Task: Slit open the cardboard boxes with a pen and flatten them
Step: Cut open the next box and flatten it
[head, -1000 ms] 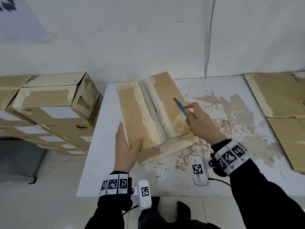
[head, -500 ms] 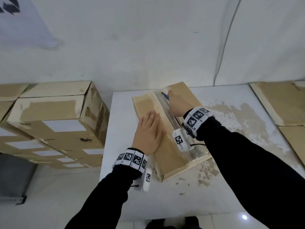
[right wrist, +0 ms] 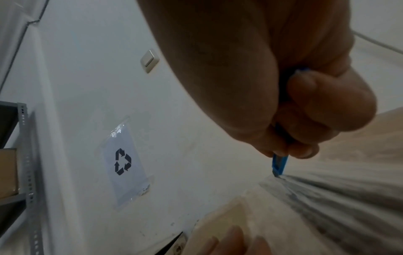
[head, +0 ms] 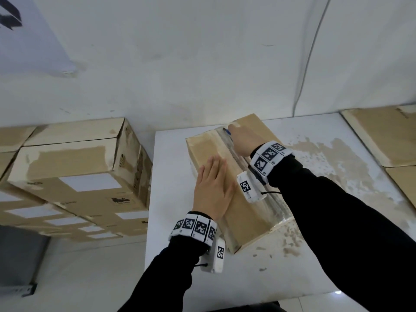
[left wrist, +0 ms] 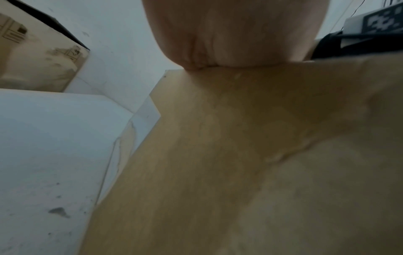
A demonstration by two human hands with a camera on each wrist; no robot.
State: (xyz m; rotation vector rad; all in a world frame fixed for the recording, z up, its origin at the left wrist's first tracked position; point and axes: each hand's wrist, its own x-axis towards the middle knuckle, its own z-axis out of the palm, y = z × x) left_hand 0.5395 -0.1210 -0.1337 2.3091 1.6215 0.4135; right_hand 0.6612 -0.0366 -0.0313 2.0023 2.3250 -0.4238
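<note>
Your left hand [head: 212,190] lies flat, fingers straight and together, pressing on the near-left top of the cardboard box [head: 245,212], which sits slantwise on the white table [head: 171,176] near its left edge. Your right hand [head: 242,139] is curled round the blue pen [right wrist: 279,164], thumb and fingertips pinching it low on the barrel, tip touching the clear tape seam [head: 227,143] at the box's far end. Stacked boxes [head: 74,174] stand off the table's left side; flattened cardboard [head: 380,136] lies at its right.
</note>
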